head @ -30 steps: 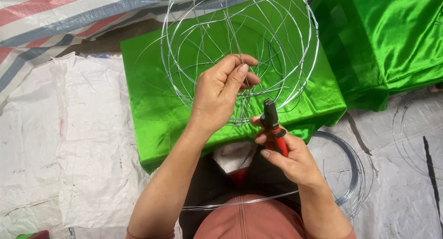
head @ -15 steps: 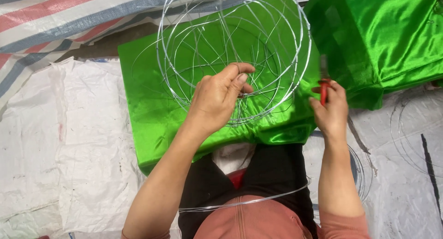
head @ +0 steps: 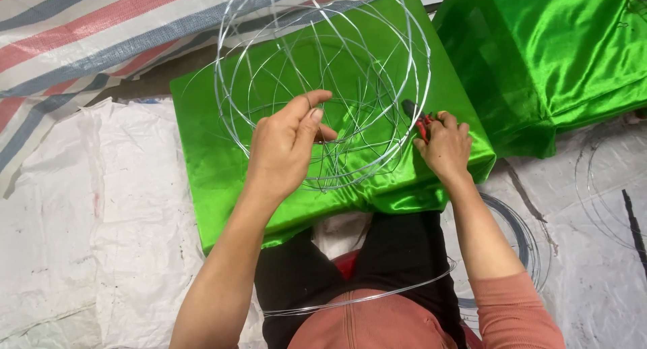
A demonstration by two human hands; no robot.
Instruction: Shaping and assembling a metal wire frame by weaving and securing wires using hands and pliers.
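The round wire frame (head: 323, 86) rests on the green satin block (head: 222, 160), and being springy it could roll or buckle if the grip slips. The left hand (head: 283, 150) pinches its wires at the centre. The right hand (head: 443, 145), clenched around red-handled pliers (head: 419, 120) at the rim, could snag the cloth.

The left hand (head: 286, 147) pinches strands of a round wire frame (head: 323, 86) resting on a green satin-covered box (head: 216, 147) — the right hand (head: 445, 147) grips red-handled pliers (head: 419, 120) at the frame's right rim.
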